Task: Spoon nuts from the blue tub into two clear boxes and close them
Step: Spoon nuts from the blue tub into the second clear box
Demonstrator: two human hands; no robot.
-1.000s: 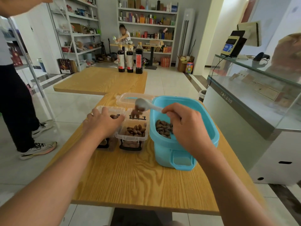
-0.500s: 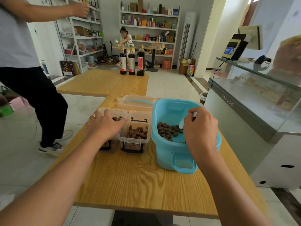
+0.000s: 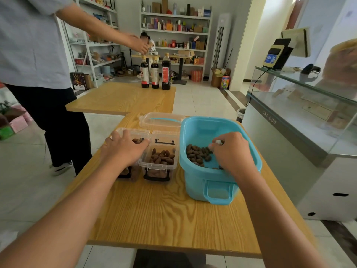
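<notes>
The person stands at the near edge of the wooden table (image 3: 164, 219), with the work laid out within easy reach. At about two o'clock from the table's middle sits the blue tub (image 3: 216, 182), its lid off, a shallow heap of brown nuts (image 3: 197, 154) lying toward its left wall. The right hand (image 3: 232, 153) is down inside the tub, fingers curled around the white spoon handle (image 3: 218, 142), of which only the tip shows above the knuckles; the bowl of the spoon is hidden, so I cannot tell whether it is loaded, though the dipped wrist reads as a scoop in progress. Just left of the tub, at twelve o'clock, the right clear box (image 3: 161, 163) stands open with its hinged lid tipped back, holding a good layer of nuts; being close beside the tub, it keeps the carry short. Touching it at eleven o'clock is the left clear box (image 3: 133, 172), mostly covered by the left hand (image 3: 123, 149), which lies spread over its rim with fingers fairly straight, seemingly steadying it; a few nuts show past the fingertips. The tub's clear lid (image 3: 161, 120) lies behind the boxes, out of the way. Both boxes are yet to be closed.
</notes>
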